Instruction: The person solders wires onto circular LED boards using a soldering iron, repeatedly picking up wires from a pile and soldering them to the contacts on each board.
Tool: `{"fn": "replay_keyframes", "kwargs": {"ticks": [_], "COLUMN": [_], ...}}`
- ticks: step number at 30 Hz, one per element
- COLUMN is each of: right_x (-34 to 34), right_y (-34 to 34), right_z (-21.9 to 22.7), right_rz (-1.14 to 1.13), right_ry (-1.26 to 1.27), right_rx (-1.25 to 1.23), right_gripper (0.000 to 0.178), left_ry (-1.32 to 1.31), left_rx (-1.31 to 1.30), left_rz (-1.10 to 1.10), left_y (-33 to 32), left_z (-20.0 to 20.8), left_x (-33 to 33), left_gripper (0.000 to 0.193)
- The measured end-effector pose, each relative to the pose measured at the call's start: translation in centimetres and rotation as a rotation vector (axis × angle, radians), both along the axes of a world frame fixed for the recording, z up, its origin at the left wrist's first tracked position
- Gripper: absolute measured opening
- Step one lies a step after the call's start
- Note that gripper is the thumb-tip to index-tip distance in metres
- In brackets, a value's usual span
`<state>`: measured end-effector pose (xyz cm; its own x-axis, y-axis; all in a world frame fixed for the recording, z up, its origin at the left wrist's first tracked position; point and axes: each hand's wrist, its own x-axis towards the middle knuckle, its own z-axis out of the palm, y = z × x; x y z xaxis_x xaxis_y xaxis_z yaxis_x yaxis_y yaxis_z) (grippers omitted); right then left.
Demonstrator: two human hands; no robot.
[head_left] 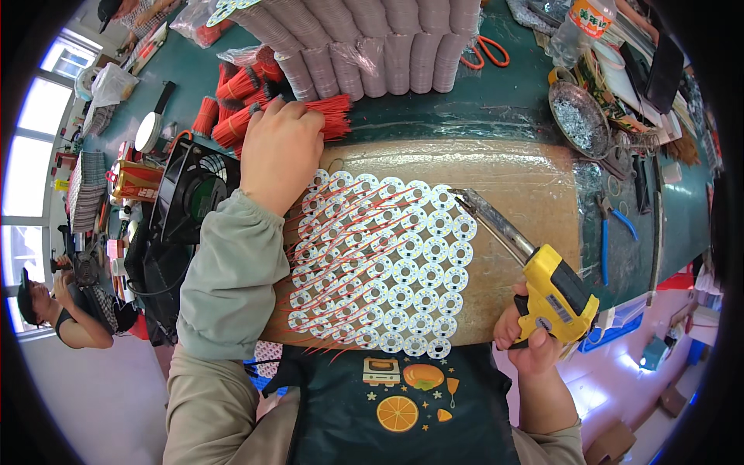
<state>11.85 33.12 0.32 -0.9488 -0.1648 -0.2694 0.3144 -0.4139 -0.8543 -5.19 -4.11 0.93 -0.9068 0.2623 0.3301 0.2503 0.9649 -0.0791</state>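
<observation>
My left hand [284, 151] reaches over a bundle of red wires [329, 116], its fingers curled down onto it; the fingertips are partly hidden. In my right hand [535, 337] is a yellow and black soldering gun [556, 298], gripped by the handle. Its metal tip points up and left, close to the upper right of a grid of small round white LED boards [428, 275]. Each board has a hole in the middle. Thin red wires [341, 283] stretch over the left and middle boards. The grid rests on a brown work board [527, 186].
Tall stacks of round boards [380, 54] stand at the back, with red-handled scissors [487, 53] beside them. A black fan [198, 190] is at the left. To the right are a metal dish [580, 120], blue-handled pliers [607, 240] and a plastic bottle [581, 31]. Other people sit at far left.
</observation>
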Motion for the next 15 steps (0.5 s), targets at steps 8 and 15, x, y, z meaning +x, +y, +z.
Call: {"fn": "replay_keyframes", "kwargs": {"ticks": [8,15], "right_x": [-0.07,-0.09], "right_y": [-0.13,-0.26], "right_z": [-0.02,0.06], "right_rz": [0.000,0.002], "right_ry": [0.020,0.018], "right_rx": [-0.007,-0.014], "right_gripper": [0.087,0.087], "left_ry": [-0.047,-0.086], "left_rx": [0.042,0.020], "left_rz": [0.016,0.044], "left_y": [0.14,0.11], "left_z": [0.64,0.58], "left_x": [-0.34,-0.60], "left_gripper": [0.010,0.011]}}
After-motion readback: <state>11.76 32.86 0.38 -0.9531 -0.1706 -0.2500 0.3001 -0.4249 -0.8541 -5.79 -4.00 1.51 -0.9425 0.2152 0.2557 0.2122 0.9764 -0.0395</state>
